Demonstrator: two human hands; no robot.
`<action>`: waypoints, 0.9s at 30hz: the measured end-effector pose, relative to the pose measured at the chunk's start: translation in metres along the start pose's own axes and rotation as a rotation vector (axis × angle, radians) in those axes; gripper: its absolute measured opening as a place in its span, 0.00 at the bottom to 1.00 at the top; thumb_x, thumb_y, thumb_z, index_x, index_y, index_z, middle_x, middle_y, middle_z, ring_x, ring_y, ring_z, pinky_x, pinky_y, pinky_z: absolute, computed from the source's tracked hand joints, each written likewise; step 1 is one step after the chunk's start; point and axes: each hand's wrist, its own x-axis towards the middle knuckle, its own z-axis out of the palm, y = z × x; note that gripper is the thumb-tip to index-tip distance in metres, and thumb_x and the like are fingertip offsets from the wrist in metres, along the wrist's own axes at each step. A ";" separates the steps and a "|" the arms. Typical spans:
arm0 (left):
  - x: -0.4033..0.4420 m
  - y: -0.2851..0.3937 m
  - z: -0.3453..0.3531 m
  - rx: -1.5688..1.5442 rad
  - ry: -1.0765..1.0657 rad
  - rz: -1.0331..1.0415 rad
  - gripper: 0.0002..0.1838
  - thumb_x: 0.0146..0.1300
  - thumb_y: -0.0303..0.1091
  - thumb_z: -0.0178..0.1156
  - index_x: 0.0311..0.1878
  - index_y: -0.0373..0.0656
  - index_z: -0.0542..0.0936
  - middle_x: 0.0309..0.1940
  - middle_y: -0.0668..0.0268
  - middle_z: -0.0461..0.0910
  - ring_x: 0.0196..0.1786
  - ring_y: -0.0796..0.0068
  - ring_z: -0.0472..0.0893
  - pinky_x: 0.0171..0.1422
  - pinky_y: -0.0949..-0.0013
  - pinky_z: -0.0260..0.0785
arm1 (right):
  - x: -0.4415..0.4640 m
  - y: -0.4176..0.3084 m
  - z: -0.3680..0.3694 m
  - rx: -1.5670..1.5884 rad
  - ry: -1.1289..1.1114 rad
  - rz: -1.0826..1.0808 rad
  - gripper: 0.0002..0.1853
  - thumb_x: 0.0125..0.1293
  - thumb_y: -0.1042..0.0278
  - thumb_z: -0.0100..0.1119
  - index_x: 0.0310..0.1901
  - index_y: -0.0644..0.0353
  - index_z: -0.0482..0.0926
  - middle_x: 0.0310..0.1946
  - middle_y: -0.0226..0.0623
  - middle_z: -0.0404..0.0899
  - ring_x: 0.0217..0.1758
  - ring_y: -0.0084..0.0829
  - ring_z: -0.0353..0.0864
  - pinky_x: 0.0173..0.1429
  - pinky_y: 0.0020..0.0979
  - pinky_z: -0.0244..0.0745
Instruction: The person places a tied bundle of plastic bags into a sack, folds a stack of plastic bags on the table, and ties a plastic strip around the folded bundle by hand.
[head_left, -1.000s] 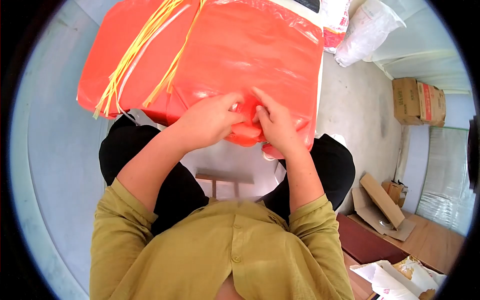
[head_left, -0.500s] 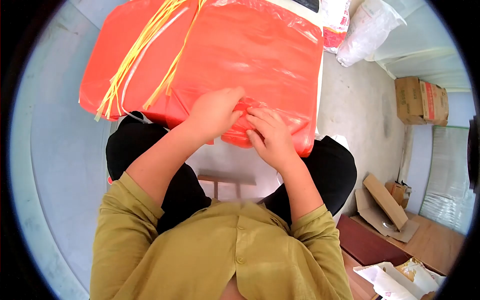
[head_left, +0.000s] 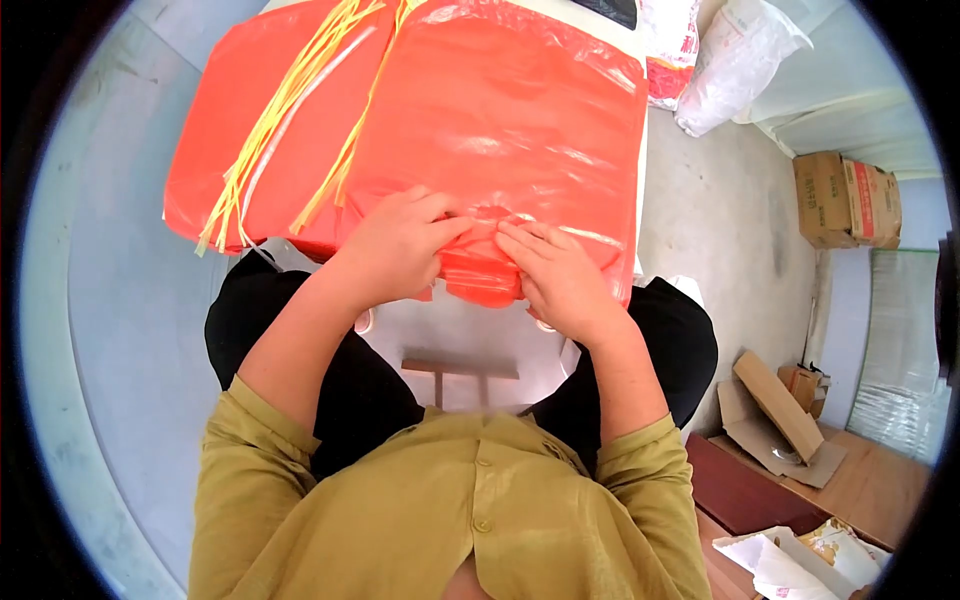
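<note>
Head view: one broad, glossy red plastic sheet (head_left: 500, 110) lies in front of the seated person, its near edge above the gap between the knees; all places below are given from this sheet. The left hand (head_left: 395, 245) is at the near edge, left of its middle, with fingers bent and thumb and fingertips against the plastic. The right hand (head_left: 568, 280) is at the same edge, right of the middle, with fingers laid over the plastic and the thumb not clearly seen. Both hands touch the sheet; whether either pinches it firmly cannot be told.

Progress, as judged from the present condition: the main area is spread out, with only light wrinkles. The near edge is not flat. It is puckered between the fingertips, and a small red plastic flap (head_left: 485, 285) hangs below that point. Handling of this edge appears unfinished; the number of layers involved cannot be determined.

A bunch of long, thin yellow strips (head_left: 285, 110) lies loose to the left of the sheet, with one narrow white strip (head_left: 275, 145) alongside. No strip is seen tied around the puckered part. A brown cardboard box (head_left: 825, 200) stands well apart, to the sheet's right.
</note>
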 end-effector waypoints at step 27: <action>0.003 -0.031 -0.023 -0.054 0.185 -0.637 0.14 0.69 0.33 0.65 0.53 0.40 0.77 0.36 0.52 0.83 0.43 0.50 0.85 0.48 0.54 0.75 | 0.065 0.097 -0.038 0.345 -0.214 0.490 0.12 0.73 0.65 0.62 0.51 0.64 0.82 0.38 0.37 0.84 0.44 0.30 0.81 0.54 0.33 0.76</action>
